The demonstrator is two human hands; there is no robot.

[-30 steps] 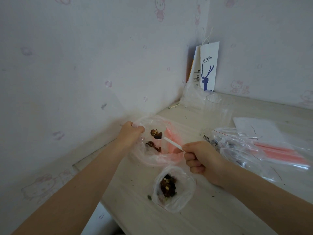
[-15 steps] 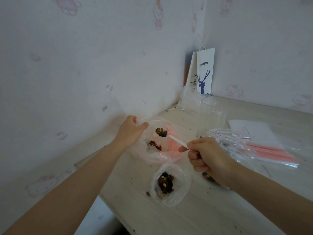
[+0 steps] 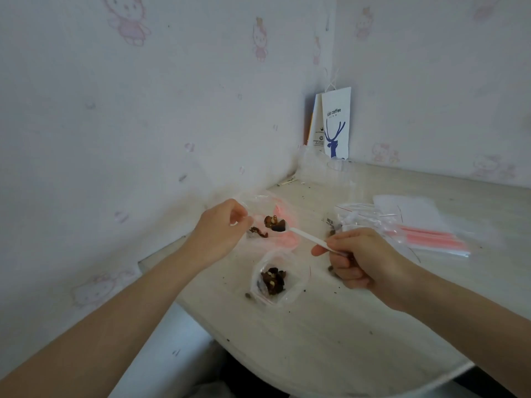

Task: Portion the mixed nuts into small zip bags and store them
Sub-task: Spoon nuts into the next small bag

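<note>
A pale worktop (image 3: 344, 326) fills a corner of cartoon-papered walls, with a coffee paper bag (image 3: 336, 122) standing at the far end. Spare zip bags (image 3: 416, 228) lie at the right. The left hand (image 3: 218, 231) pinches the rim of an open zip bag (image 3: 283, 239) between its fingers. A filled small bag (image 3: 296, 271) lies nearer. The right hand (image 3: 365, 259) has its fingers clamped on a white spoon (image 3: 307, 235), which holds mixed nuts (image 3: 274, 222) over the open bag.
</note>
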